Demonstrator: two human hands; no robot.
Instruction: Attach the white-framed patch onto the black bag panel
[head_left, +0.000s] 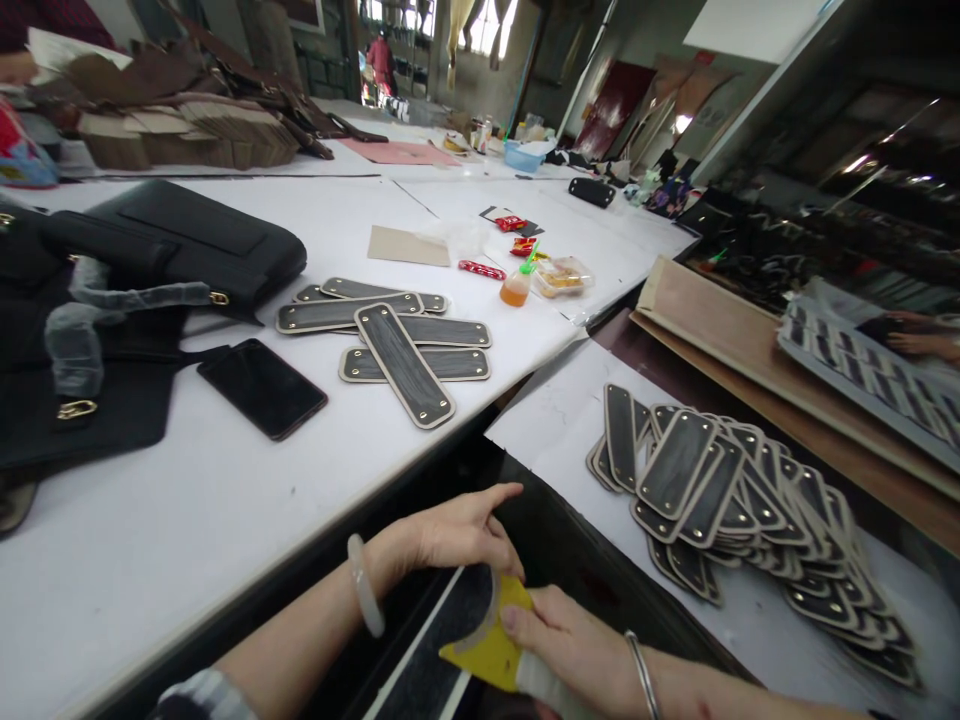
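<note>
Yellow tool (pixel 491 645) — right fingers (pixel 527 628) round it, left fingers (pixel 491 543) half-curled, hold unclear — near piled black strips (pixel 718 492).

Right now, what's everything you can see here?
Table: one, white, left
Bags: count unclear, black, left
Phone: one, black, beside bags
Loose strips: about six, dark, table
Piled strips: many, dark, right
Cardboard: one, tan, behind loose strips
Packets: three, red, table
Bottle: one, orange, near packets
Box: one, clear, beside bottle
Basin: one, blue, far end
Stacked pieces: many, brown, upper left
Other people: at least two, one in red, background
Tool: one, yellow, bottom centre
Long piece: one, black, near tool
Left hand: one, near tool
Right hand: one, gripping tool
</note>
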